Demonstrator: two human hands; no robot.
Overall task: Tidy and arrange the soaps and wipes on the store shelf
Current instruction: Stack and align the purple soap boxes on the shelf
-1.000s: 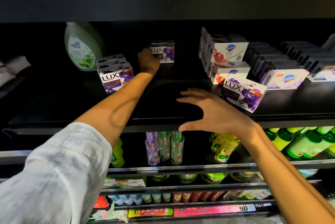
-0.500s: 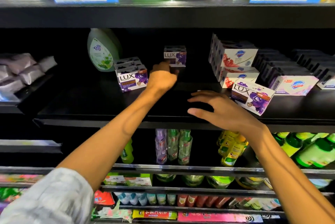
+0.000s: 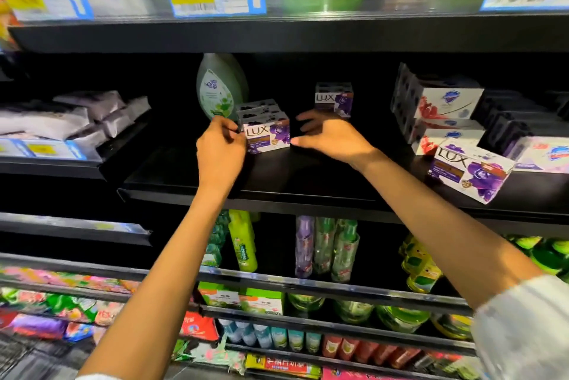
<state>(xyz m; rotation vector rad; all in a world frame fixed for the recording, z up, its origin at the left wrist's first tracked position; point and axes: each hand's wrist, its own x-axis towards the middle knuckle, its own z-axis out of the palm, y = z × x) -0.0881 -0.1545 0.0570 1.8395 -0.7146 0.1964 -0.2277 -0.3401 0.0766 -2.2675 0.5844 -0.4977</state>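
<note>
On the black metal shelf (image 3: pixel 308 185), near its middle, sits a short row of white and purple Lux soap boxes (image 3: pixel 267 136). Both hands are at it now. A second ago the left hand (image 3: pixel 220 148) was far back by the lone purple Lux box (image 3: pixel 334 100) at the rear of the shelf, and the right hand (image 3: pixel 331 136) rested flat near the front edge. Now the left hand has come to the left side of the row, with its fingers curled and pinching the front box's corner. The right hand has moved up to the right side, with fingers spread fairly wide and the thumb tip touching the box.

So I think the row is about to be squeezed straight or pulled toward the front edge.

A tilted Lux box (image 3: pixel 471 170) lies crooked near the front edge on the right, by the stacked white and red soap boxes (image 3: pixel 443 115). Soft grey wipe packs (image 3: pixel 77 115) lie on the left shelf. Those still look untidy.
</note>
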